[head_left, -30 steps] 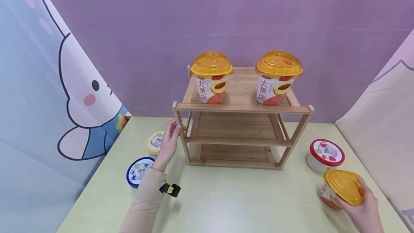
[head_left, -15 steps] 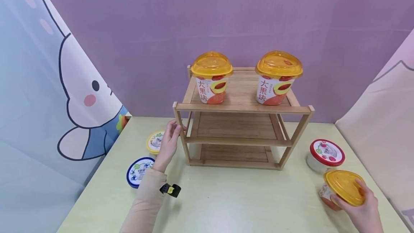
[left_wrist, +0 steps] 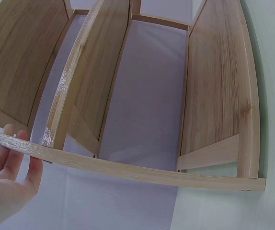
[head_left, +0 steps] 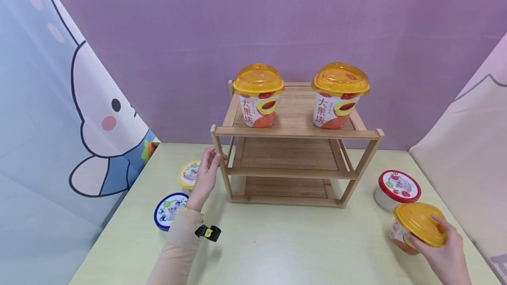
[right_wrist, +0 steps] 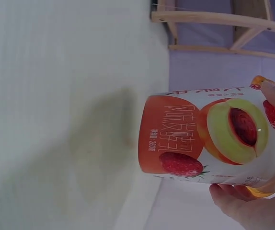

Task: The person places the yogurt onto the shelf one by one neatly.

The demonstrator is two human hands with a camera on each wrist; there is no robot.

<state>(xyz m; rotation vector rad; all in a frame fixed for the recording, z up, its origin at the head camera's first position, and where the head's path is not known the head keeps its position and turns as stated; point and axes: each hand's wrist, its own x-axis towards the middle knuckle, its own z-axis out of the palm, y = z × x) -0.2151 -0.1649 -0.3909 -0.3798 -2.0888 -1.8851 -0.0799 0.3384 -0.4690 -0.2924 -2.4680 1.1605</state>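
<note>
At the front right, my right hand grips a yogurt cup with a domed orange lid, fingers and thumb around the lid's edge. In the right wrist view the yogurt cup's printed side shows a cut peach and strawberries, and its orange base stands close over the tabletop, beside a shadow. My left hand holds the left front post of a three-level wooden rack. The left wrist view shows the fingers bent at that post. Two matching yogurt cups, a left one and a right one, stand on the top shelf.
A red-lidded tub stands just behind the held cup. On the left are a yellow-lidded tub and a blue-lidded tub, partly covered by the left arm. A purple backdrop hangs behind the pale table.
My right hand has tilted the yogurt cup a little, its lid shifting slightly up and left. The left hand keeps its place on the rack post.
</note>
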